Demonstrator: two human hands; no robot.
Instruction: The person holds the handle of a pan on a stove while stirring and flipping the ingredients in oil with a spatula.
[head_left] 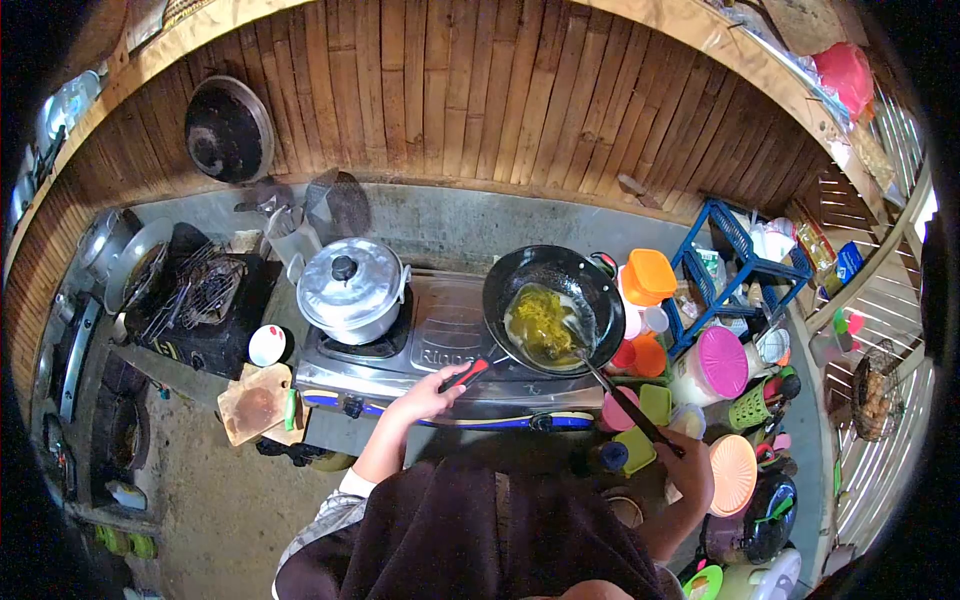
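Observation:
A black wok [508, 272] sits over the right side of the two-burner gas stove [440, 345]. Yellow-green food [540, 322] lies in the wok with shiny liquid around it. My left hand [428, 396] is closed around the wok's red and black handle [470, 374]. With my right hand [690, 468] I grip the dark handle of a metal spatula [632, 408]; its blade rests in the wok at the right side of the food. On the left burner stands a lidded aluminium pot [345, 280], away from both hands.
Right of the stove are an orange container [649, 277], a pink-lidded tub [721, 362] and a blue rack [735, 250]. On the left, a wooden cutting board [255, 405] with a green-handled knife [291, 409] lies near a small white bowl [267, 345]. A grill rack [212, 285] sits farther left.

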